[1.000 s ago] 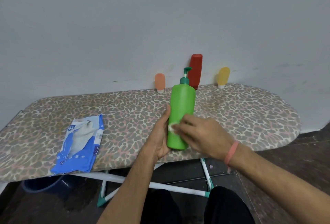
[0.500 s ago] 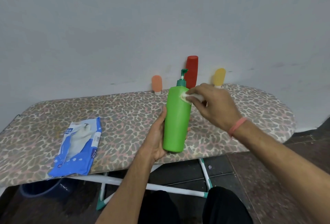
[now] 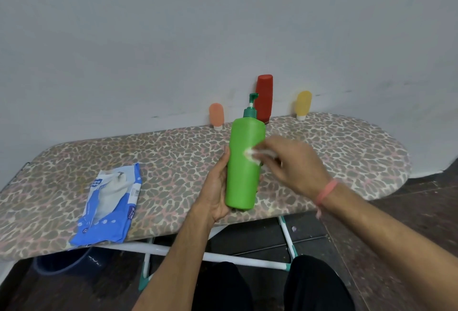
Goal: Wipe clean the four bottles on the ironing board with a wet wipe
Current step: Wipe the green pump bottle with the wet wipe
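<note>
Leopard-print ironing board [image 3: 347,142] against grey wall. I see green pump bottle [image 3: 244,162] upright at the near edge, left hand [image 3: 214,187] fingers wrapped round its lower body. Right hand [image 3: 295,162], blurred, fingers pinch wet wipe [image 3: 251,155] against the bottle's front. Beyond fingers: orange bottle [image 3: 216,115], red bottle [image 3: 264,99], yellow bottle [image 3: 303,104]. Wipes pack [image 3: 111,201] left.

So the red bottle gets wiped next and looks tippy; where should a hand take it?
Grip the red bottle around its mid-body, coming from the front: it stands upright on its narrower cap end against the wall, with the orange tube and yellow tube well clear either side.
</note>
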